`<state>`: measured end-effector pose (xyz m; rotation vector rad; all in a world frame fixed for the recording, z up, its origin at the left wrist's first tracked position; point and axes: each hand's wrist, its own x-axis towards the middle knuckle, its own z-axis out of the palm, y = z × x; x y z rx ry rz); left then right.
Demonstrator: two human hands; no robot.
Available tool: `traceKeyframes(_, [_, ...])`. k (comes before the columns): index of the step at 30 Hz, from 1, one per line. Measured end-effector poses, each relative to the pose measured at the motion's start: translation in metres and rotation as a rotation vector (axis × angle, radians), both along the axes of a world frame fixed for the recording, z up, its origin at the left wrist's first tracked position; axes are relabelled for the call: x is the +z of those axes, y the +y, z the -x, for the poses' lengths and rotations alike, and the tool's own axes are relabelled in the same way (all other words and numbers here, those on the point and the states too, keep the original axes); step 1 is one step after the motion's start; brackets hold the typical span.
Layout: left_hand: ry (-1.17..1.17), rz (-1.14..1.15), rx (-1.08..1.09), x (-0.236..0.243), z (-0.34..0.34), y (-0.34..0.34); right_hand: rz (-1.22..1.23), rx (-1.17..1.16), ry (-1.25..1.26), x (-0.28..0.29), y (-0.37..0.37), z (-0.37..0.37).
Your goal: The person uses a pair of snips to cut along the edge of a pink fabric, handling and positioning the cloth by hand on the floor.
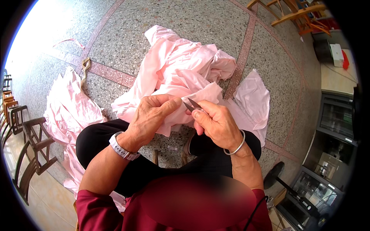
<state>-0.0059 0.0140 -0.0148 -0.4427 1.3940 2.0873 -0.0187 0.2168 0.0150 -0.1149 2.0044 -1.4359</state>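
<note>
My left hand (152,113) is closed, with thumb and fingers pinching the edge of a pale pink cloth (175,65). Close beside its fingertips, my right hand (217,121) grips a pair of thread snips (191,105). Their two short, dark, pointed blades stand apart near the cloth edge; the handle is hidden in my palm. The cloth hangs over my knees and spreads in a crumpled heap on the floor in front of me. Whether the blades touch the cloth, I cannot tell.
More pink cloth (69,104) lies crumpled at left, and a thin pale piece (252,96) at right. A pink strip (69,41) and a tan strap (85,71) lie on the speckled floor. Wooden chairs (38,144) stand left; a black fan (274,173) and glass-fronted cabinets (337,117) stand right.
</note>
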Motion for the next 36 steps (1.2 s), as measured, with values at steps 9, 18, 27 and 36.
traceKeyframes(9, [-0.046, -0.027, 0.029, -0.002, -0.002, 0.0, 0.031, -0.03, 0.039, -0.004, -0.003, -0.003])
traceKeyframes(18, [-0.029, -0.051, 0.024, 0.002, -0.006, 0.002, 0.042, -0.116, 0.167, -0.013, -0.016, -0.005])
traceKeyframes(27, [-0.144, -0.081, 0.074, 0.007, -0.004, 0.001, 0.153, -0.147, -0.037, -0.002, -0.005, -0.001])
traceKeyframes(36, [-0.143, -0.137, 0.127, 0.008, -0.001, 0.002, 0.081, -0.028, -0.04, 0.004, -0.003, -0.002])
